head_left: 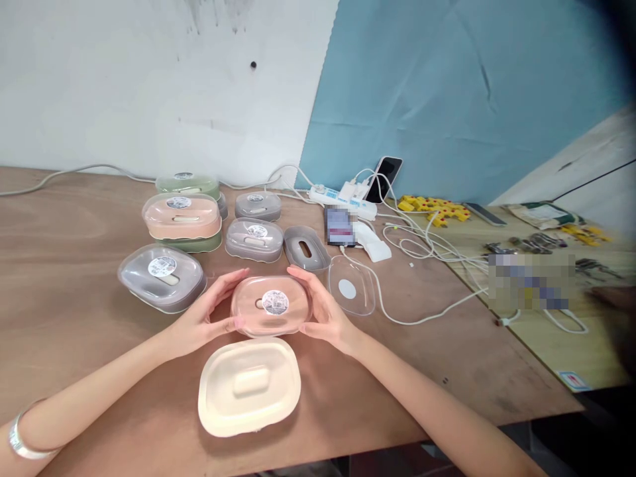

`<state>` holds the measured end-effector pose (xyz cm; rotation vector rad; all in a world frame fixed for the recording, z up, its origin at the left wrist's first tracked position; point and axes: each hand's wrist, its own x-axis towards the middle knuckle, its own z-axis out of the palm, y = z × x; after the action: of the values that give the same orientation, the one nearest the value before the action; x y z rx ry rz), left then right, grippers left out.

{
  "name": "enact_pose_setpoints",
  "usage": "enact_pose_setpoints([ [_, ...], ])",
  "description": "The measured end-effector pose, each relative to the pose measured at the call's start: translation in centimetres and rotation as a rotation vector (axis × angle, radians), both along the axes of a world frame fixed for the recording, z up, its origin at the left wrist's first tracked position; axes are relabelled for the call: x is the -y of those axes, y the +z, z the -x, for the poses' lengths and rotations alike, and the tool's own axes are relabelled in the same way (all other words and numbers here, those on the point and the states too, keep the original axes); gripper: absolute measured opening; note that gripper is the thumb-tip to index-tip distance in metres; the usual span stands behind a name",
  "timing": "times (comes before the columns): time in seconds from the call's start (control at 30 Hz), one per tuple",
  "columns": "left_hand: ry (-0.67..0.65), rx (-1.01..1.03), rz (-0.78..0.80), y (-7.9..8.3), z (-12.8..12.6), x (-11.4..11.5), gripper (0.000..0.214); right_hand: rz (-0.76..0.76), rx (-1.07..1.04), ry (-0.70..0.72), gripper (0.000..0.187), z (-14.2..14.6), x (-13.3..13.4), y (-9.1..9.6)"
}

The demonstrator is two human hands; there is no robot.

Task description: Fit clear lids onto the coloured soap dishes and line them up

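A pink soap box with a clear lid and a round sticker (271, 305) sits on the wooden table (74, 265). My left hand (206, 315) grips its left side, fingers curled around the edge. My right hand (322, 308) holds its right side the same way. Just in front of the box, nearer to me, lies a cream-coloured tray (249, 385), touched by neither hand.
Several more lidded boxes in grey (161, 277), pink (181, 216) and green stand behind. A grey base (307, 248) and a loose clear lid (352, 285) lie to the right. Beyond are a power strip (342, 197), white cables, a phone (386, 177) and yellow pieces (434, 209).
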<state>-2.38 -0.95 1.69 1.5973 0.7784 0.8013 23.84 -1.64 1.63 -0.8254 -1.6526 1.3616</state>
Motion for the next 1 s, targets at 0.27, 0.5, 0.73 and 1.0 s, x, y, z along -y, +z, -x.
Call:
enact_pose_setpoints([
  [0.27, 0.009, 0.058, 0.081, -0.2, 0.2, -0.3, 0.044, -0.054, 0.138, -0.011, 0.075, 0.0, -0.2, -0.4],
  [0.5, 0.062, 0.019, 0.069, -0.4, 0.3, -0.4, 0.047, -0.092, 0.175, -0.030, 0.066, 0.2, -0.1, 0.2],
  [0.73, 0.041, -0.104, -0.065, -0.3, 0.2, -0.1, 0.067, -0.171, 0.355, -0.027, 0.063, 0.4, 0.2, 0.9],
  [1.0, 0.180, -0.202, -0.255, 0.0, -0.3, 0.4, 0.062, -0.437, 0.480, -0.382, 0.055, 0.5, 0.3, 0.6],
])
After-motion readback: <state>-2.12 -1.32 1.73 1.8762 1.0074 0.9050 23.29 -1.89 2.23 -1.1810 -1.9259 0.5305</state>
